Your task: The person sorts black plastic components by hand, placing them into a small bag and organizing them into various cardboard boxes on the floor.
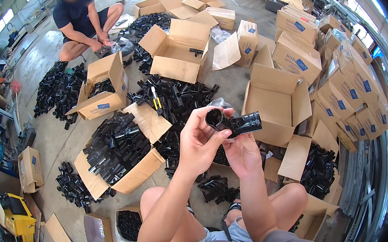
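The left hand [199, 142] is raised in front of the person's chest, thumb and fingers closed in a pinch on the round open end of a black plastic pipe fitting [233, 123]. The right hand [242, 154] sits just beneath and behind it, its fingers curled up under the fitting's body, supporting it from below; how tightly it grips cannot be told from here.

The fitting is held in the air above the person's knees, well clear of the floor. Its long axis runs roughly left to right and slightly downward to the right, with one socket mouth at the left end turned up toward the camera, so the hollow bore shows, and the other end pointing right toward an open cardboard box [276, 104].

By the look of it, this is a checking or fitting step on a single piece taken from the heap: the part is turned so the bore can be seen. The next move would call for a firm hold with one hand while the other lets go, and a clear choice of which box or pile it belongs in.

Just beyond the hands lies a heap of black fittings [177, 99] on the concrete floor, with yellow-handled pliers [156, 102] on top. To the near left a carton full of fittings [116, 151] stands open. Far left, another person [85, 23] squats by more boxes.
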A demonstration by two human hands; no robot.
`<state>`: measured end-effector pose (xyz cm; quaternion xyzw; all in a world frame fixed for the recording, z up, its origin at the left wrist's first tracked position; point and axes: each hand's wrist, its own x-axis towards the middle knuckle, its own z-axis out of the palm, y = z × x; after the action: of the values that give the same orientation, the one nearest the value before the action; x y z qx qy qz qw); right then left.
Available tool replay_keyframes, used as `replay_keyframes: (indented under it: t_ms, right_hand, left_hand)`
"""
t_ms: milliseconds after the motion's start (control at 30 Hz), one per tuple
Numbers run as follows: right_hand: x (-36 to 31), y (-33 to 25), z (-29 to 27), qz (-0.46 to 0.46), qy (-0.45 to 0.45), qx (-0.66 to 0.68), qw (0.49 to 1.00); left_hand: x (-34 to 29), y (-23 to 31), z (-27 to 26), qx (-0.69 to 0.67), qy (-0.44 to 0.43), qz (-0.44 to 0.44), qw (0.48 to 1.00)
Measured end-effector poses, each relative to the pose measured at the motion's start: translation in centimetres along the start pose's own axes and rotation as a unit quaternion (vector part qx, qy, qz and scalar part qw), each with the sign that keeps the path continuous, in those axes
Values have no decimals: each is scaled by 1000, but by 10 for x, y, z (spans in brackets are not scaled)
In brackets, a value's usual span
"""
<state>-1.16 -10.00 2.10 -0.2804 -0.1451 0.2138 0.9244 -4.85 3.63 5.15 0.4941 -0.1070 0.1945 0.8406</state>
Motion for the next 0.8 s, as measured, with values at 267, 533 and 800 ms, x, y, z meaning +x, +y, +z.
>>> replay_keyframes:
  t_ms: [267, 533, 800]
  right_hand:
    - [-10, 7, -6, 17, 59, 36, 997]
    - [-4, 11, -10, 2, 228, -97, 969]
    - [-6, 16, -18, 16, 245, -173, 954]
  left_hand:
    - [-1, 0, -7, 11, 8, -13, 1000]
    - [1, 4, -11, 370, -94, 29, 924]
    - [1, -16, -20, 146, 14, -290, 946]
